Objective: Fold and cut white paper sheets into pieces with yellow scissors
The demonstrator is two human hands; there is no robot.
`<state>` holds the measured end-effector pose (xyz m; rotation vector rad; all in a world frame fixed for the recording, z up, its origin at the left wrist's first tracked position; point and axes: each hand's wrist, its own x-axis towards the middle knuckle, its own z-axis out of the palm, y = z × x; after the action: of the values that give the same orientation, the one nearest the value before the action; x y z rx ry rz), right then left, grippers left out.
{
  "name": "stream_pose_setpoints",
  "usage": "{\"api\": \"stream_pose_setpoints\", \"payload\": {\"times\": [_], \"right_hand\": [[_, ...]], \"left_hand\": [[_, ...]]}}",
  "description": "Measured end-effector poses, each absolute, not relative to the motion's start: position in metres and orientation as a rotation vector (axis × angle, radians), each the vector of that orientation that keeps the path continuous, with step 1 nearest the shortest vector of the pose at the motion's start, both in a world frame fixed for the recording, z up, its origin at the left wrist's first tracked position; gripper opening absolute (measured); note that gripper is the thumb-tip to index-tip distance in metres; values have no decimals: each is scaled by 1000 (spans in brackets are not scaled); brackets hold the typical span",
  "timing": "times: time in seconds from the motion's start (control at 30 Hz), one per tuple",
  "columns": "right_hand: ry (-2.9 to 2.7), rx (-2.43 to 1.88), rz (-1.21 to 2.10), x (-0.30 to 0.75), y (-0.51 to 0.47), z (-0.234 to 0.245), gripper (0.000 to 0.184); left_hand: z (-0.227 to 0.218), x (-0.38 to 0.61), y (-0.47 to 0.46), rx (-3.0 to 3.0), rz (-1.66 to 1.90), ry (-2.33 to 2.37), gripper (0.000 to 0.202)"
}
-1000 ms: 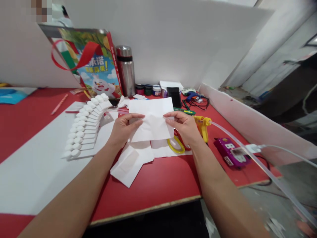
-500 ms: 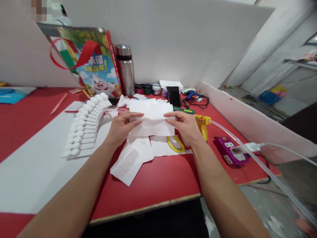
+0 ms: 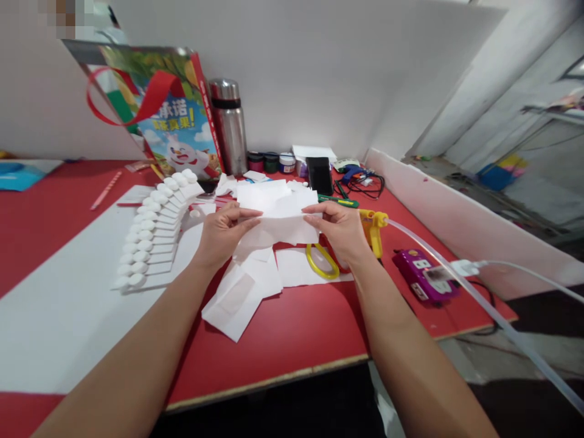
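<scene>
A white paper sheet (image 3: 281, 214) is held up over the red table (image 3: 296, 328), creased across its middle. My left hand (image 3: 225, 234) pinches its left edge and my right hand (image 3: 340, 230) pinches its right edge, fingers pressed together on the paper. Under it lie more white paper pieces (image 3: 241, 295) and yellow-handled scissors (image 3: 322, 263). To the left a fan of white paper strips with round tips (image 3: 152, 234) rests on a large white board (image 3: 68, 304).
A yellow glue gun (image 3: 375, 230) and purple power strip (image 3: 422, 275) lie right of my hands, with a clear tube (image 3: 479, 298) crossing. At the back stand a gift bag (image 3: 168, 115), steel flask (image 3: 228, 125), paint jars (image 3: 272, 162), black phone (image 3: 319, 175).
The sheet's upper half has tipped back and down, so it looks flatter and shorter. Both hands keep their grip and have shifted slightly.
</scene>
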<state>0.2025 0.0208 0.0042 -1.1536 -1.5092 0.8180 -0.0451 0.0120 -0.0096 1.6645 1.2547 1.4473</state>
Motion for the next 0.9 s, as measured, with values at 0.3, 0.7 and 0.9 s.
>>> {"api": "stream_pose_setpoints", "payload": {"times": [0.3, 0.7, 0.9], "right_hand": [[-1650, -1079, 641, 205, 21, 7, 9], [-1546, -1126, 845, 206, 17, 11, 15], [-1617, -1178, 915, 203, 14, 11, 17]], "left_hand": [[-8, -46, 15, 1686, 1549, 1204, 16], [-6, -44, 11, 1113, 1220, 998, 21], [-7, -43, 12, 1012, 1264, 966, 14]]}}
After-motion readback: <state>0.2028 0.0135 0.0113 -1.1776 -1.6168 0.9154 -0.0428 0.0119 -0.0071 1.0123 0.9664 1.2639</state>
